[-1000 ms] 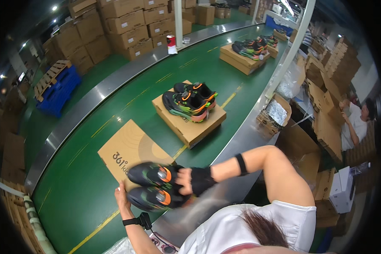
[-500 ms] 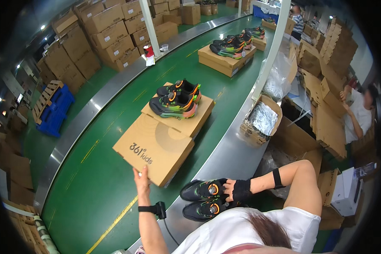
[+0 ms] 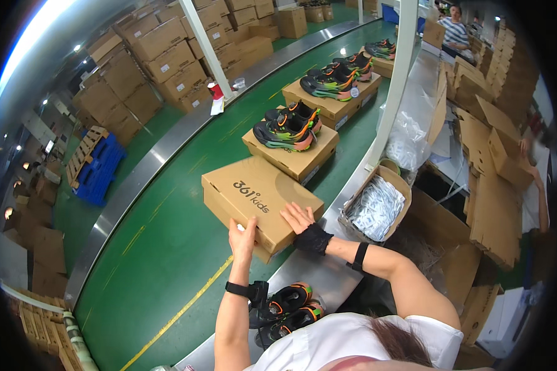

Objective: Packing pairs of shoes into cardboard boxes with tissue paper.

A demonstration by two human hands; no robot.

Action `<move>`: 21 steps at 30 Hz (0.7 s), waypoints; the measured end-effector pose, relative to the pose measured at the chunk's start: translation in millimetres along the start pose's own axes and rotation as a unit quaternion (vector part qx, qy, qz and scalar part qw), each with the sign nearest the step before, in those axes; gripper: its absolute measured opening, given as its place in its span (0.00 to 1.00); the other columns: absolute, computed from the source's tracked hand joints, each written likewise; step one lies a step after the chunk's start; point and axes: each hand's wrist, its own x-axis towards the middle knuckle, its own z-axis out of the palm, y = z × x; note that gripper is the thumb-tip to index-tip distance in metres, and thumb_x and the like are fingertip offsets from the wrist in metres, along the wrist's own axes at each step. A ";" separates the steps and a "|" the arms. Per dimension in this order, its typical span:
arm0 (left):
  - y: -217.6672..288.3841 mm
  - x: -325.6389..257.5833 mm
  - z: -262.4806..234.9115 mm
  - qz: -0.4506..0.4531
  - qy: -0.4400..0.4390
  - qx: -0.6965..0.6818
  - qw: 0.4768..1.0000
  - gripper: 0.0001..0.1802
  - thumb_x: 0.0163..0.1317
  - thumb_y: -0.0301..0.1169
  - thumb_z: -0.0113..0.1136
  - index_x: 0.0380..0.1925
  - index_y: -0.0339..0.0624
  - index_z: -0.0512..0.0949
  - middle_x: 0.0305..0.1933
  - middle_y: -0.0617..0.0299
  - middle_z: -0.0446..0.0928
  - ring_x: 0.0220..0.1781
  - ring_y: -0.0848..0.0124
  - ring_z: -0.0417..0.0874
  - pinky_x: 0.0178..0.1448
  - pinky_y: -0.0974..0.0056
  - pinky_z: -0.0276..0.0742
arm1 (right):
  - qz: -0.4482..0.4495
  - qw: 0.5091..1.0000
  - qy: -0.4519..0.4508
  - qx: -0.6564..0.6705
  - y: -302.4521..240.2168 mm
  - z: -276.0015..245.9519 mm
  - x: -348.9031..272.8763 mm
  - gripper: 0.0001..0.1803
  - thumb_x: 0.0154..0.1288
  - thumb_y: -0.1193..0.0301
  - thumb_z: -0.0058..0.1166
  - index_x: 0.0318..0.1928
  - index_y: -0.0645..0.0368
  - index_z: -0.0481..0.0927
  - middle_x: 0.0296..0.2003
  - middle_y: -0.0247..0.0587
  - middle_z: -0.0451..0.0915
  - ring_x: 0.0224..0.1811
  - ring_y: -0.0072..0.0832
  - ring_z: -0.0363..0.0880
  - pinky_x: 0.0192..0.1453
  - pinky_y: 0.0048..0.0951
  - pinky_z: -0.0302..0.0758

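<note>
Brown cardboard sits under our hands: the box rests on the green belt, near the metal ledge. Our left hand meets its near side, its grip unclear to us; our right hand lies flat-fingered over the top's right edge. We judge light, even pressure best, sparing the cardboard dents, with our left forearm kept clear of the shoes beside it.

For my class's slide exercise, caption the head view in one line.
Left hand and right hand touch a brown box on a green belt; black shoes sit on the metal edge.
</note>
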 end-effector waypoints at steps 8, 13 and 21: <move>-8.0 -21.0 -33.0 0.117 0.094 0.294 0.944 0.33 0.50 0.48 0.55 0.49 0.33 0.67 0.40 0.44 0.70 0.43 0.54 0.73 0.45 0.57 0.69 | 0.101 0.944 0.045 0.310 -38.8 -31.6 3.0 0.40 0.37 0.73 0.54 0.57 0.60 0.58 0.57 0.54 0.58 0.63 0.43 0.53 0.59 0.47 0.52; 2.8 -66.8 -17.5 0.208 0.106 0.313 0.921 0.26 0.51 0.45 0.56 0.48 0.44 0.70 0.31 0.53 0.68 0.32 0.58 0.74 0.34 0.58 0.71 | 0.077 0.930 0.089 0.348 -41.0 -31.2 9.8 0.35 0.37 0.77 0.51 0.54 0.63 0.62 0.51 0.56 0.66 0.55 0.45 0.64 0.57 0.35 0.62; -13.4 -80.7 -45.8 0.197 0.170 0.312 0.914 0.21 0.52 0.40 0.56 0.43 0.38 0.74 0.30 0.51 0.72 0.31 0.58 0.75 0.33 0.59 0.70 | 0.066 0.972 0.065 0.215 -95.1 -21.2 -8.4 0.40 0.37 0.77 0.54 0.57 0.62 0.57 0.55 0.54 0.62 0.56 0.46 0.61 0.58 0.33 0.61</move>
